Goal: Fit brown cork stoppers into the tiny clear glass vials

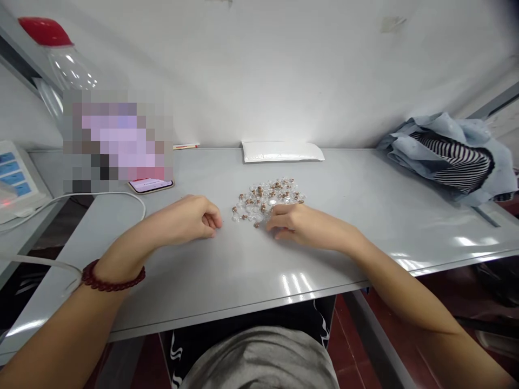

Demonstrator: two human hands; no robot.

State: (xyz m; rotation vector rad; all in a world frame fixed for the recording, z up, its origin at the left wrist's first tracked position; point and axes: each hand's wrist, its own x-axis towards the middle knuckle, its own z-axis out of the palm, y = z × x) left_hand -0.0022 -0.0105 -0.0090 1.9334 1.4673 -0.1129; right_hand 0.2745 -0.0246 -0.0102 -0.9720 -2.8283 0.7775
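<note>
Head view: right hand (pixel 298 221) at the clear bits (pixel 270 194)

They're heaped mid-worktop (pixel 243 270); left hand (pixel 190 219) near, half-curled. I can't tell if either's gripping anything. I'd pinch lightly from the near edge so the rest don't scatter.

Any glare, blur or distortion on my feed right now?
All in the head view: white glare streaks the table near its front edge; mosaic blocks cover the area just above the phone; the bottle at upper left leans, perhaps from lens distortion; the small clear-and-brown pieces by the right hand blend together, hard to separate.
</note>
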